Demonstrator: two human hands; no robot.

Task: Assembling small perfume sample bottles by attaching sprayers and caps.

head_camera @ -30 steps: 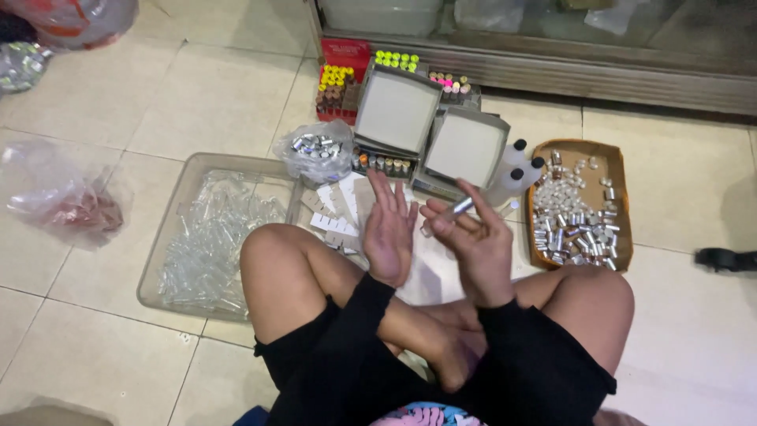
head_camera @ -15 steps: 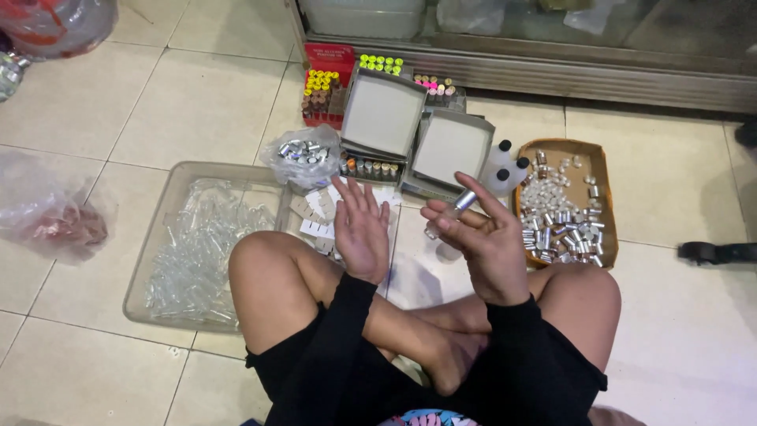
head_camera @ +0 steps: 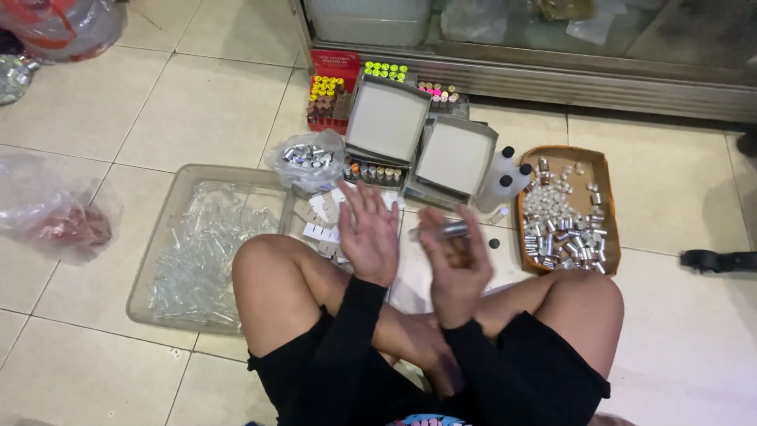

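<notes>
Mid-frame: our right hand [head_camera: 461, 264] fingers clamped on a small vial [head_camera: 443, 230]. Our left hand [head_camera: 369, 235] fingers apart, empty, above labels [head_camera: 319, 221]. Tray of vials [head_camera: 169, 237] lower left.

Clear tray of glass vials [head_camera: 201, 252], brown tray of silver caps [head_camera: 564, 213], crumpled plastic bag [head_camera: 51, 213].

The floor [head_camera: 197, 110] is glossy, smooth cream tile. The tub [head_camera: 169, 237] is clear plastic, filled with shiny clear tubes [head_camera: 201, 252]. The tray [head_camera: 603, 177] looks like brown cardboard, holding bright metallic caps [head_camera: 560, 225]. The boxes [head_camera: 386, 118] show matt grey card. The bag [head_camera: 307, 158] is thin, crinkled plastic. A glinting tube [head_camera: 445, 230] sits in the right hand [head_camera: 457, 264].
</notes>
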